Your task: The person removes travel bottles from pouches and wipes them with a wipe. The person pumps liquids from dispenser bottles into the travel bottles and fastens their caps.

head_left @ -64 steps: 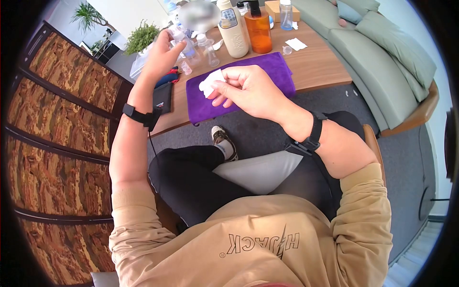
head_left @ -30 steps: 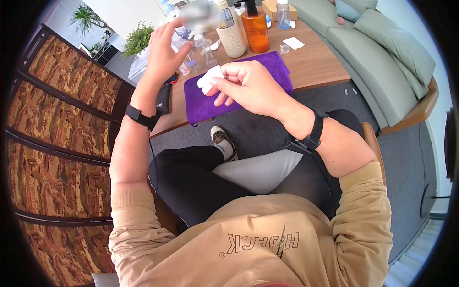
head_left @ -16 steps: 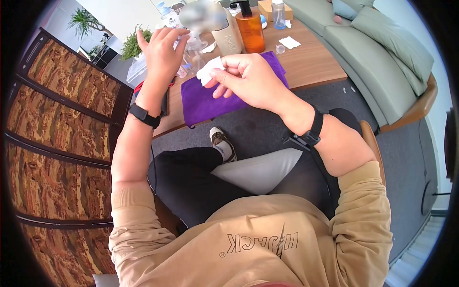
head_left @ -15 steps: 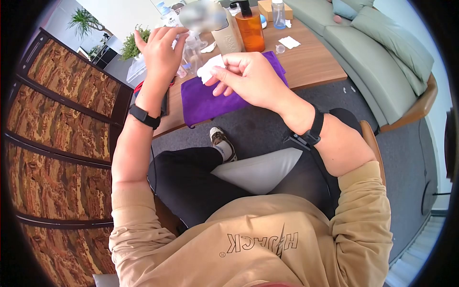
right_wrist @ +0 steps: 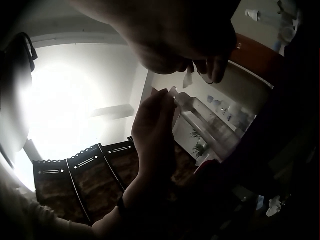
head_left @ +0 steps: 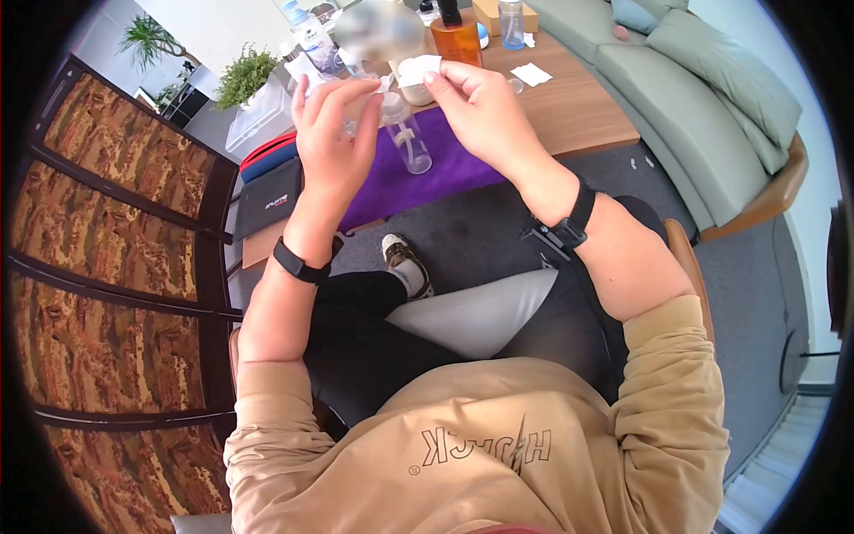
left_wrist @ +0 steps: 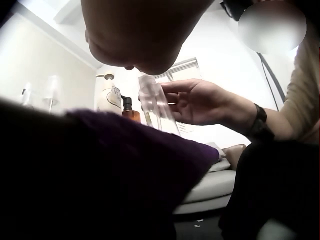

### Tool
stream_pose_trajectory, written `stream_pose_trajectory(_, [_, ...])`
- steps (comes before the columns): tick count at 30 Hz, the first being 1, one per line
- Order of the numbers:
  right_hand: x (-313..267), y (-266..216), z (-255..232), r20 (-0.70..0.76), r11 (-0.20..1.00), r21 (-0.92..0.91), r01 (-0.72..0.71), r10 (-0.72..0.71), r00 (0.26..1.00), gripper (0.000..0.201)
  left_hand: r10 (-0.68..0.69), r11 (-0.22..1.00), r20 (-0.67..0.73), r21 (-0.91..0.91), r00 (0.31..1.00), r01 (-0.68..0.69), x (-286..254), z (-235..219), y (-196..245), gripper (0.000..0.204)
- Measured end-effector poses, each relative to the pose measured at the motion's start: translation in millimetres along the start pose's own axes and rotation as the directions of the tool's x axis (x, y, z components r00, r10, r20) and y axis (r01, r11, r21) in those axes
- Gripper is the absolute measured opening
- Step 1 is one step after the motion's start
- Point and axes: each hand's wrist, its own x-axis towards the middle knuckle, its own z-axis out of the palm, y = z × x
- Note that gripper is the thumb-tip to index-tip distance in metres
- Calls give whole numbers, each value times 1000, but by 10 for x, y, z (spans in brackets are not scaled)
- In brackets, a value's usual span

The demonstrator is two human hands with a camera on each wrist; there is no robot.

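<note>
On the purple towel (head_left: 463,169) stands a clear bottle (head_left: 411,142), between the two hands. The left hand (head_left: 334,138) pinches a small pale piece at the bottle's top; the right wrist view shows this piece (right_wrist: 173,92) between thumb and fingertips, close beside the bottle neck (right_wrist: 185,100). My right hand (head_left: 485,107) pinches a crumpled white tissue (head_left: 416,69) by its edge, above and right of the bottle's top. Seen in the left wrist view, the right hand (left_wrist: 200,102) is beside the clear bottle (left_wrist: 157,102); whether it touches is unclear.
Behind the towel stand an orange pump bottle (head_left: 456,43) and a white pump bottle (head_left: 313,40). Left lie a black pouch (head_left: 267,200) and a clear box (head_left: 253,125). A torn tissue (head_left: 531,74) and a blue-tinted bottle (head_left: 511,27) are at the right.
The left hand has come back toward the towel and now pinches the small piece. A clear bottle now stands on the towel. The right hand has moved forward with the tissue.
</note>
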Motion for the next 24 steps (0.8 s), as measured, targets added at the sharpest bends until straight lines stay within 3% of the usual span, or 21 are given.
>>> stream_pose_trajectory(2, [-32, -34, 1, 26, 1000, -19, 18, -17, 1000, 30, -246, 931, 14, -276, 969, 240, -17, 8, 121, 36])
stream_pose_trajectory(3, [-40, -45, 6, 50, 999, -32, 36, -34, 998, 30, -149, 975, 43, -158, 988, 154, -75, 6, 103, 56])
stream_pose_trajectory(4, [-33, -10, 9, 53, 999, -34, 35, -33, 998, 30, -153, 975, 41, -159, 987, 157, -148, 54, 137, 56])
stream_pose_trajectory(6, [-6, 78, 31, 49, 1000, -4, -1, 1, 999, 29, -462, 722, 142, -513, 876, 464, -300, 175, 227, 71])
stream_pose_trajectory(8, [6, 121, 42, 31, 1000, 20, -5, 4, 1000, 29, -469, 730, 191, -467, 863, 500, -384, 195, 217, 76])
stream_pose_trajectory(10, [5, 119, 46, 16, 999, 43, -7, 6, 1000, 29, -566, 456, 329, -639, 756, 619, -407, 188, 294, 64])
stream_pose_trajectory(11, [0, 116, 36, 28, 1000, 2, -16, 16, 999, 29, -569, 451, 327, -642, 754, 619, -416, 184, 318, 64])
stream_pose_trajectory(13, [-27, 61, 50, 48, 999, -47, -27, 29, 998, 30, -583, 319, 431, -659, 689, 682, -442, 188, 364, 56])
stream_pose_trajectory(14, [-62, 34, 73, 45, 998, -51, 40, -38, 998, 31, -590, 309, 430, -662, 683, 683, -458, 206, 382, 56])
stream_pose_trajectory(15, [-87, 12, 93, 46, 993, -55, 105, -102, 994, 32, -566, 313, 416, -690, 712, 652, -480, 227, 400, 54])
stream_pose_trajectory(17, [-104, 21, 123, 59, 995, -42, 88, -86, 995, 32, -551, 346, 353, -728, 756, 592, -526, 282, 427, 51])
stream_pose_trajectory(20, [-127, 40, 151, 79, 999, 21, 43, -45, 996, 33, -571, 258, 380, -759, 728, 598, -586, 266, 451, 49])
stream_pose_trajectory(24, [-178, -50, 169, 122, 998, 65, 3, -11, 992, 32, -557, 242, 428, -736, 711, 633, -669, 264, 401, 47])
